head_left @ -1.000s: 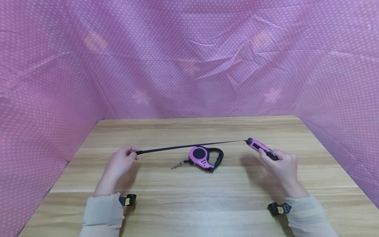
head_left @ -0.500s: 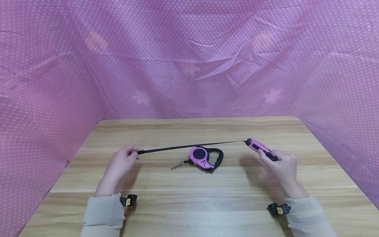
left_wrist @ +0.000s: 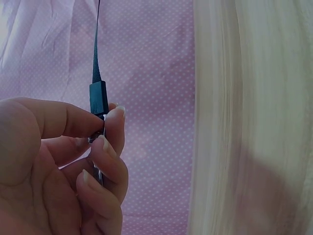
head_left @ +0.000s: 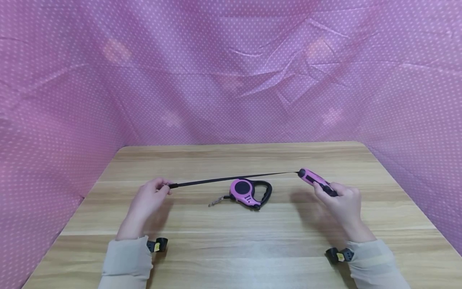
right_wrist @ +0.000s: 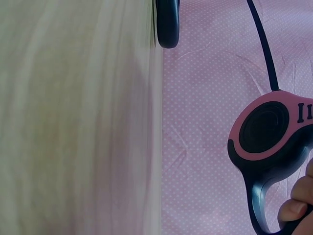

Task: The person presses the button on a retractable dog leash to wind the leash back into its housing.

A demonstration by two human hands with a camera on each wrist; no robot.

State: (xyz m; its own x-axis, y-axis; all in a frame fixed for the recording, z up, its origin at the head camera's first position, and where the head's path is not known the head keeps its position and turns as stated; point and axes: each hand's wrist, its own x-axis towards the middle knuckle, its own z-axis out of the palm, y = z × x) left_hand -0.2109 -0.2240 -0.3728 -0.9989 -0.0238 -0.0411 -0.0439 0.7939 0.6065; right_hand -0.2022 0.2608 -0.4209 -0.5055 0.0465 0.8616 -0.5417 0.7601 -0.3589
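Note:
My left hand (head_left: 146,198) pinches the metal clip (left_wrist: 99,177) at the end of a black leash strap (head_left: 209,181). A black sleeve (left_wrist: 99,98) on the strap shows just past the fingertips. The strap runs taut above the table to a pink-and-black retractable leash (head_left: 313,178). My right hand (head_left: 345,204) grips that leash by its black handle; in the right wrist view, curled fingers (right_wrist: 296,200) show on the handle loop. A second, similar retractable leash (head_left: 242,187) lies between the hands, its metal clip (head_left: 215,201) pointing left.
A wood-grain table (head_left: 231,249) lies under both hands. Pink dotted cloth (head_left: 231,100) hangs behind it and along both sides. Each wrist carries a small black camera.
The hands have drawn very slightly closer together, the left a little rightward and the right a little leftward. Both holds are the same, and the second leash lies still.

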